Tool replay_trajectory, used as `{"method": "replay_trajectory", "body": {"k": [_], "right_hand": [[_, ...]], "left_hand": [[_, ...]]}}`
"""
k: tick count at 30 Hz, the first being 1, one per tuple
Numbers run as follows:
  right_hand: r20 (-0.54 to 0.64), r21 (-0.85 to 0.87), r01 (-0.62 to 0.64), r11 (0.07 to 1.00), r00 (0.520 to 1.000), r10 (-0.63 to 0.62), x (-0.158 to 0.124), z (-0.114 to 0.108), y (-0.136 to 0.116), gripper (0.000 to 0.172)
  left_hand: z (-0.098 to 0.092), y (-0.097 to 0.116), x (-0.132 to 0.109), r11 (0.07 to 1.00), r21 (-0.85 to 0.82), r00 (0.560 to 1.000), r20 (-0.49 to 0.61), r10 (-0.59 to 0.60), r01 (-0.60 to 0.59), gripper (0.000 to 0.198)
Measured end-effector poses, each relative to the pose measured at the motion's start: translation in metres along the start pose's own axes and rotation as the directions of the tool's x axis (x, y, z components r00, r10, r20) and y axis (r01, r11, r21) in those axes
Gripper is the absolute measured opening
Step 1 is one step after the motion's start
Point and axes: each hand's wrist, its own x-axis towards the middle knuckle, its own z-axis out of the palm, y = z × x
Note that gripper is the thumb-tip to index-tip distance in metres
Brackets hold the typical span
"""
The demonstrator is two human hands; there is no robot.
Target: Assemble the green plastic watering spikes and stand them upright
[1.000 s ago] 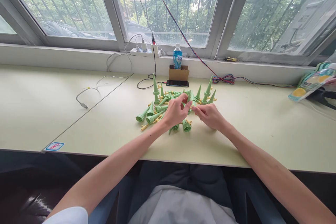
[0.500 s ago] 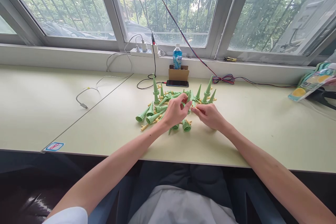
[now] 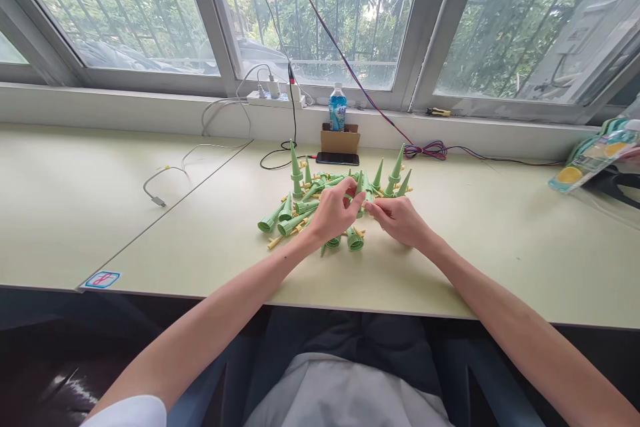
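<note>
My left hand [image 3: 336, 211] is closed around a green plastic plant-watering spike [image 3: 359, 184], its pointed end showing above the fingers. Pinched at the fingertips of my right hand [image 3: 399, 219] is a small yellow valve, mostly hidden, right beside that spike. Around and beneath both hands lies a pile of similar green spikes [image 3: 296, 221], many with yellow valve stems [image 3: 276, 241]. Some stand upright, such as a tall spike [image 3: 296, 170] behind on the left and another spike [image 3: 395, 173] behind my right hand. Palms hide part of the pile.
Behind the pile lie a black phone [image 3: 337, 159] and a cardboard box [image 3: 340, 142] with a blue-labelled bottle [image 3: 337, 109]. A white cable [image 3: 159, 201] crosses the table at left. Bundled wires [image 3: 426, 151] and a plastic bag [image 3: 595, 157] are at right.
My right fingertips have shifted very slightly at the spike, and the yellow valve shows less. My left hand stays in place.
</note>
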Motion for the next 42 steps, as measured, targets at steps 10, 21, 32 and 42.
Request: {"method": "replay_trajectory", "body": {"k": [10,21,32,42], "right_hand": [[0.017,0.022,0.004,1.000,1.000,-0.004,-0.0003,-0.0003,-0.0005,0.053],[0.026,0.021,-0.002,1.000,1.000,0.002,-0.0001,-0.0018,-0.0011,0.056],[0.030,0.028,0.014,1.000,0.999,-0.014,0.0001,0.0000,-0.0012,0.049],[0.051,0.038,0.000,0.999,0.999,-0.002,-0.0006,-0.0015,-0.0012,0.049]], "left_hand": [[-0.0003,0.0005,0.0004,1.000,-0.015,1.000,0.008,-0.015,0.015,0.026],[0.0002,-0.0004,0.0007,0.999,-0.034,1.000,0.017,-0.024,0.024,0.028],[0.0001,-0.0002,0.0009,1.000,-0.010,1.000,0.018,-0.021,0.021,0.026],[-0.0003,0.0011,0.0005,1.000,-0.019,0.999,0.024,-0.023,0.023,0.027]]}}
